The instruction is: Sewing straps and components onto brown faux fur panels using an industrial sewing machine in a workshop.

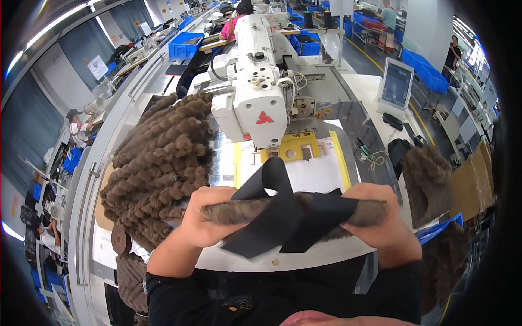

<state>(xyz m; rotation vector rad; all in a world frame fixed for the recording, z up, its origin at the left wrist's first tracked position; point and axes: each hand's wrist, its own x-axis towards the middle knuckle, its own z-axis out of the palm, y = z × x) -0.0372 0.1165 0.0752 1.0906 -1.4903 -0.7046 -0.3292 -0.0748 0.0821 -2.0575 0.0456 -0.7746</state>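
Between my hands, in front of the sewing machine, is a brown fur piece [236, 213] with broad black fabric strips [266, 225] lying across it. My left hand [204, 217] is closed around its left end. Its right end is gripped by my right hand [380, 212]. One black strip arches up in a loop, and the strips' lower ends hang toward me, slightly blurred. Just beyond stands the white sewing machine [253, 87], its head over a yellow-edged template [347, 168] on the white worktable.
Ribbed brown fur pieces [163, 157] are heaped at the left, beside a brown roll [120, 239]. Green-handled thread snips [363, 146] lie to the right, near a control screen [397, 81]. More fur [427, 185] hangs at far right. Co-workers sit at machines farther away.
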